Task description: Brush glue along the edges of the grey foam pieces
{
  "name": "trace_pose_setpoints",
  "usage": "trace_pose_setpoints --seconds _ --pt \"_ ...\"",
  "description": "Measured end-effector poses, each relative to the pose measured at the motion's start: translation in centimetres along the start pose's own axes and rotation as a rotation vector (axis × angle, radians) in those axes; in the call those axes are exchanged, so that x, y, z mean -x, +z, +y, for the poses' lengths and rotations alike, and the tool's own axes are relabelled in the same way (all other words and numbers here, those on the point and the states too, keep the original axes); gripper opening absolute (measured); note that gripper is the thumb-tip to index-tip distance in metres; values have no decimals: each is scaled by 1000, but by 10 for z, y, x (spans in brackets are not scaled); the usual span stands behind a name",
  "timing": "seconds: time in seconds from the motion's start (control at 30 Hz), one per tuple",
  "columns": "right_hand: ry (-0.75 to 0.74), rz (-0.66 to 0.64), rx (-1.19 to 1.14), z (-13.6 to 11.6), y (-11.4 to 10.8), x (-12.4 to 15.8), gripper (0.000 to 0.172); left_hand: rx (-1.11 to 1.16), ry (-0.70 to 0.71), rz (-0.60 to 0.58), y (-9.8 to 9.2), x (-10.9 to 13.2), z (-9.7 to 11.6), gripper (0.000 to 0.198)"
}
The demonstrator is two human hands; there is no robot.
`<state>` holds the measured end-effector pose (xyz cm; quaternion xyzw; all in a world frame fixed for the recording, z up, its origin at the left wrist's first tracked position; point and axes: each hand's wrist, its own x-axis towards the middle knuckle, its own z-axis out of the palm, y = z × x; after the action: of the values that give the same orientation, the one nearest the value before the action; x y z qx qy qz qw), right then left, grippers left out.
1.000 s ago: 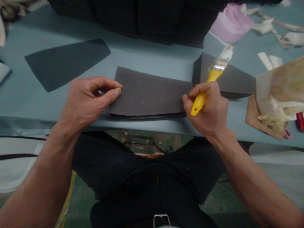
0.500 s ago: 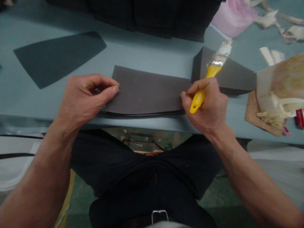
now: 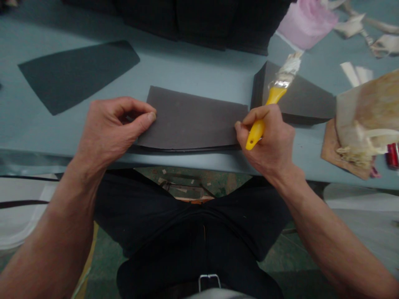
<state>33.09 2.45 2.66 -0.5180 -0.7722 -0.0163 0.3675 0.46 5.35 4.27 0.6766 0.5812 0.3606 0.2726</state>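
Observation:
A dark grey flat sheet point(image 3: 193, 120) lies at the table's front edge, with another dark layer showing under its near side. My left hand point(image 3: 115, 124) pinches the sheet's left end between thumb and forefinger. At the right end, my right hand point(image 3: 268, 133) has its thumb and forefinger closed on the sheet's edge. That same hand also grips a yellow-handled paintbrush point(image 3: 272, 96), its bristles caked white and pointing up and away from me. The brush passes in front of a stack of similar grey sheets point(image 3: 311, 93).
A single dark sheet point(image 3: 81, 77) lies at the left on the blue-grey table point(image 3: 199, 66). Tall black stacks point(image 3: 199, 20) stand at the back. To the right are a glue-crusted container point(image 3: 370, 104), a pink bundle point(image 3: 307, 23), pale scraps point(image 3: 352, 25) and a red object point(image 3: 392, 155).
My right hand has shifted slightly left with the paintbrush, closer in on the sheet's right end. My left hand is almost unmoved.

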Motion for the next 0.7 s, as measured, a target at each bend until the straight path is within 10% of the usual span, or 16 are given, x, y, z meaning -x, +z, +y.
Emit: trace_pose_setpoints --seconds 0.7 --pt "40 -31 12 -1 -4 -1 14 -6 -8 -2 2 3 -2 32"
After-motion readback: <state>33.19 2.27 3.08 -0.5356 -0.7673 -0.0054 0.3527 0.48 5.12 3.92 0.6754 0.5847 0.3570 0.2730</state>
